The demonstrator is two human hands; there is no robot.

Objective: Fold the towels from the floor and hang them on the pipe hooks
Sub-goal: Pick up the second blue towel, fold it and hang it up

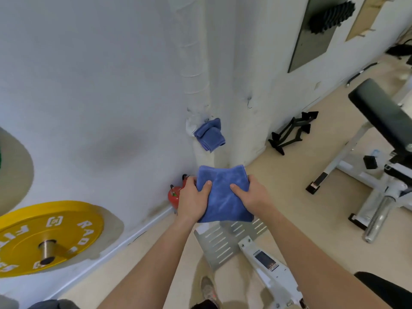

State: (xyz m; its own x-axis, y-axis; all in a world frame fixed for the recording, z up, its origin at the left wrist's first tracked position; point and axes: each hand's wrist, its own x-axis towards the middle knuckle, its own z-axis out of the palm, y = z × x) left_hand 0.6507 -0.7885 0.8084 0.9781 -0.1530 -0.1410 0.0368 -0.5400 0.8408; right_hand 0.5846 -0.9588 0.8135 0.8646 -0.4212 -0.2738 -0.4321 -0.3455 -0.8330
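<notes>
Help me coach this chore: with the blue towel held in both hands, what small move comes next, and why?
Probably raise the folded towel toward the bare hook: the left hand and right hand grip it already folded, and the other towel already hangs on the pipe.

The air between the held towel (pixel 223 197) and the pipes (pixel 194 63) is open. A hung towel (pixel 209 134) takes up one spot on the pipes; up to its right a hook (pixel 249 101) is bare, with free wall around it. Low on the left an extinguisher (pixel 175 195) stands against the wall, just beside the held towel. Farther left a yellow plate (pixel 49 235) juts out. A slotted footplate (pixel 223 239) lies underneath. On the right, black handles (pixel 292 132) and a machine (pixel 383 117) stand well apart from the pipes.
</notes>
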